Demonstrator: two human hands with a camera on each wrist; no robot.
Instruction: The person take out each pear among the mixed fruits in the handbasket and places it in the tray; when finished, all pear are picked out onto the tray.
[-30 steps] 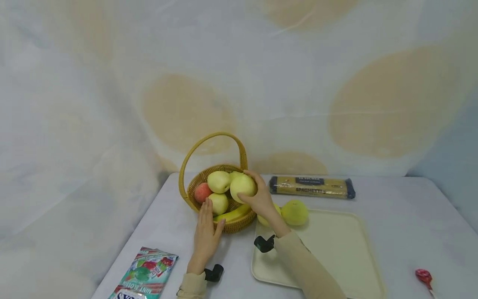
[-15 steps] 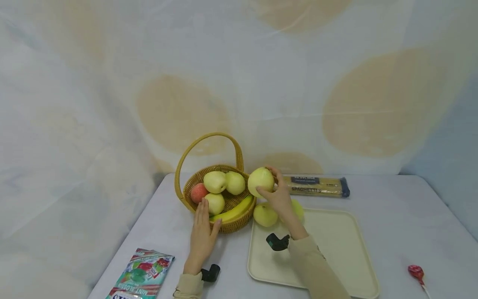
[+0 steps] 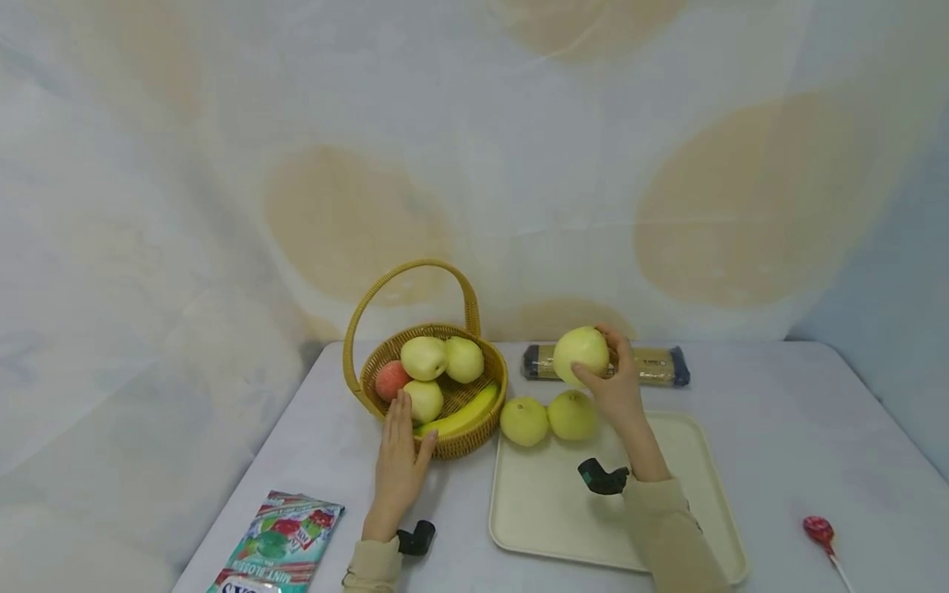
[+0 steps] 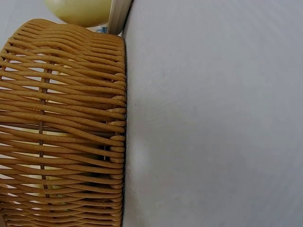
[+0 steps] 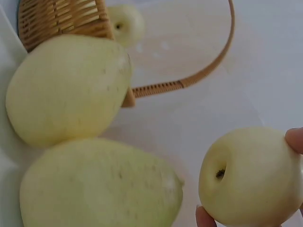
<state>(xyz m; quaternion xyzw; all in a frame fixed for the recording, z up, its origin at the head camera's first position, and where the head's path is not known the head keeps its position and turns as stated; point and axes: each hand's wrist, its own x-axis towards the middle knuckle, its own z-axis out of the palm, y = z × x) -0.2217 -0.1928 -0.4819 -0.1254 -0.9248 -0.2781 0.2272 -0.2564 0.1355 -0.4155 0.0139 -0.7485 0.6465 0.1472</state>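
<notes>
1. Here, the right hand [image 3: 621, 387] grips a pale round fruit [image 3: 577, 354] between thumb and curled fingers, the gap only as wide as the fruit, raised near the far edge of the tray [image 3: 563, 523].
2. The left hand [image 3: 399, 471] has straight fingers and a spread thumb at the near rim of the wicker basket [image 3: 465, 445], grasping nothing; contact is hard to tell.
3. Two yellow-green fruits [image 3: 525, 422] sit side by side at the tray's far left corner.
4. The basket holds three paler fruits [image 3: 423, 357], a red fruit [image 3: 391, 380] and a banana [image 3: 463, 414].
</notes>
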